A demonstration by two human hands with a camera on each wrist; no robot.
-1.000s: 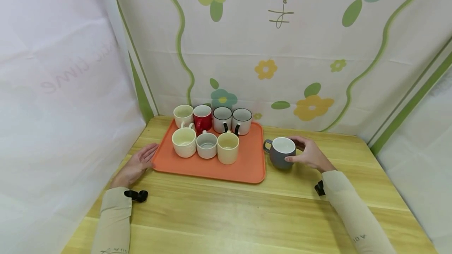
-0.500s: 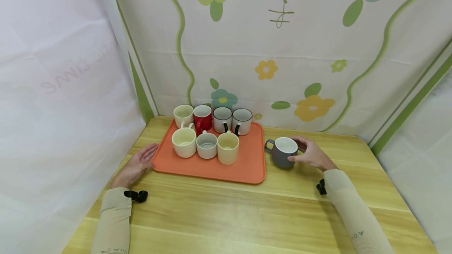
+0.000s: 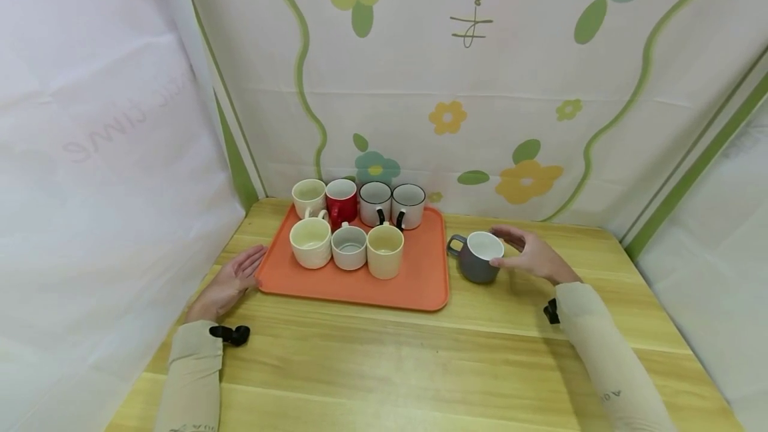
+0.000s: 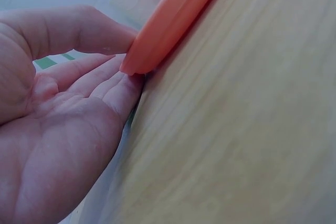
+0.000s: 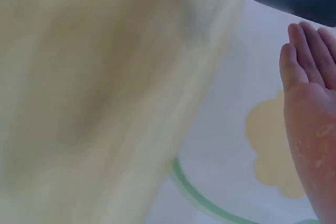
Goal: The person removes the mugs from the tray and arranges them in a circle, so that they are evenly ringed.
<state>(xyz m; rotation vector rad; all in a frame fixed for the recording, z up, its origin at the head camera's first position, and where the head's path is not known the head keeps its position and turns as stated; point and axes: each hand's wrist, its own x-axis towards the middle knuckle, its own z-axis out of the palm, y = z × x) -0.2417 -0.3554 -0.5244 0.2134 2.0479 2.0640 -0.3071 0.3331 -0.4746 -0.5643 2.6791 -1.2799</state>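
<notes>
Right hand, fingers apart, beside gray mug on counter, just right of orange tray bearing seven cups in two rows. Left hand, fingers extended, touches tray's left edge. Right thumb's contact with mug unclear.

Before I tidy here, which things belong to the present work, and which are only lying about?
Probably in use:
grey mug, beside the right grip
orange tray, touched by the left grip
seven cups on the tray

Apparently only surroundings:
wooden table
flowered cloth
</notes>
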